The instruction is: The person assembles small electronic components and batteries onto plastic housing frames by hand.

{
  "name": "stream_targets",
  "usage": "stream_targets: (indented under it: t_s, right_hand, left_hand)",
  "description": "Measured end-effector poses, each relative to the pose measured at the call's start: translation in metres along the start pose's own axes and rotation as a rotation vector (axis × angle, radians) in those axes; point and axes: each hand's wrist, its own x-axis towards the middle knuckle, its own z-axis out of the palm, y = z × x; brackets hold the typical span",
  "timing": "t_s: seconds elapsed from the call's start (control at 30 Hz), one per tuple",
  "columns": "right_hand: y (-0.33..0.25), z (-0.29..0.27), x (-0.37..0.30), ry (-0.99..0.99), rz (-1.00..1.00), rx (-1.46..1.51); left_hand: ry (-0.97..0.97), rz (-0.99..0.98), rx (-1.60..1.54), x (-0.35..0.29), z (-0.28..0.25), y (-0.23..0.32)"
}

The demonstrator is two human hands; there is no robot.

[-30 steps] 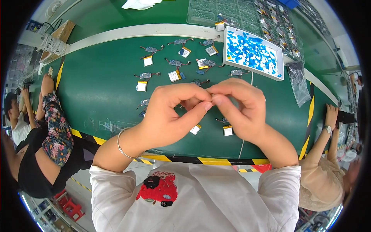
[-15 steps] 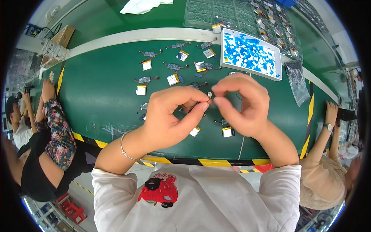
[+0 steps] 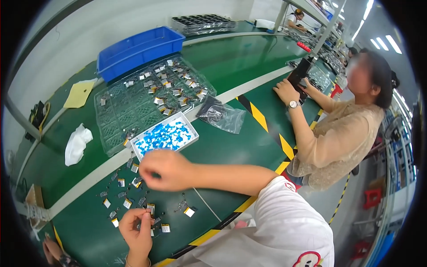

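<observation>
My left hand [image 3: 137, 229] is low over the green bench, thumb and fingertips pinched together among small battery assemblies. What the pinch holds is too small to make out. Just behind its fingertips is a silver battery with a yellow edge [image 3: 151, 208]. My right hand [image 3: 165, 170], slightly blurred, is curled in front of a white tray [image 3: 194, 139] of blue and white bits. Its thumb and fingers bend round into a closed ring; anything in them is hidden. Several batteries with small wired circuit boards lie around both hands, one battery [image 3: 190, 212] to the right.
Behind the white tray lies a clear compartment tray [image 3: 129, 107] with more batteries. A blue bin [image 3: 142, 51] stands beyond it. A clear plastic bag [image 3: 229, 119] lies to the tray's right. A white cloth [image 3: 78, 144] is at left. A co-worker [image 3: 338, 129] sits at right.
The view has swung to the right and up. My hands, close together before, are now apart: the right has moved away toward the white tray, while the left stays pinched over the batteries.
</observation>
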Motion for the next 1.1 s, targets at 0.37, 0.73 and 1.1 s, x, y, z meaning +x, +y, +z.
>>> stream_targets:
  t_s: [0.37, 0.73, 1.1]
  right_hand:
    - [-0.010, -0.009, 0.007, -0.176, 0.018, -0.336]
    - [-0.044, 0.011, -0.009, -0.246, 0.008, -0.215]
    - [-0.046, 0.007, 0.007, -0.276, -0.136, -0.402]
  left_hand:
    - [-0.045, -0.307, -0.538, 0.011, -0.013, 0.008]
    - [-0.248, -0.426, -0.726, 0.012, -0.015, -0.009]
    - [0.186, -0.071, -0.034, 0.040, -0.060, -0.016]
